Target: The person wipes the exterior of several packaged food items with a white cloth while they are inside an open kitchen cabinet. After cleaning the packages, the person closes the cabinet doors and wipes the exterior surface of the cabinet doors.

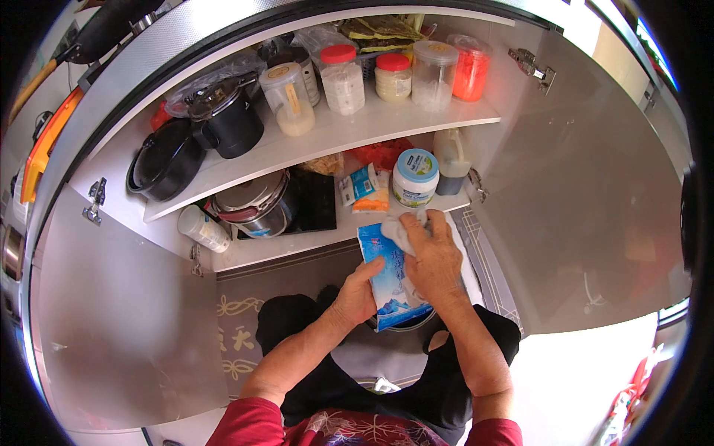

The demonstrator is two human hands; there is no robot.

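In front of the open cabinet, a blue and white packet (388,275) is held tilted over my lap. My left hand (355,297) grips its left edge, thumb on the front face. A crumpled white cloth (399,232) is bunched in my right hand (435,260), pressed against the packet's upper right side. Below the packet, part of a round rim (416,322) shows; the rest of that vessel is hidden. Just beyond my hands, a white tub with a blue lid (416,178) and a small blue and orange packet (367,189) stand on the lower shelf.
Two cabinet doors, left (126,312) and right (595,193), stand swung out on both sides. Several lidded jars and black pots (167,160) line the upper shelf (327,152). Below are a steel pot (260,208), a leaning white canister (203,229) and a jug (452,160).
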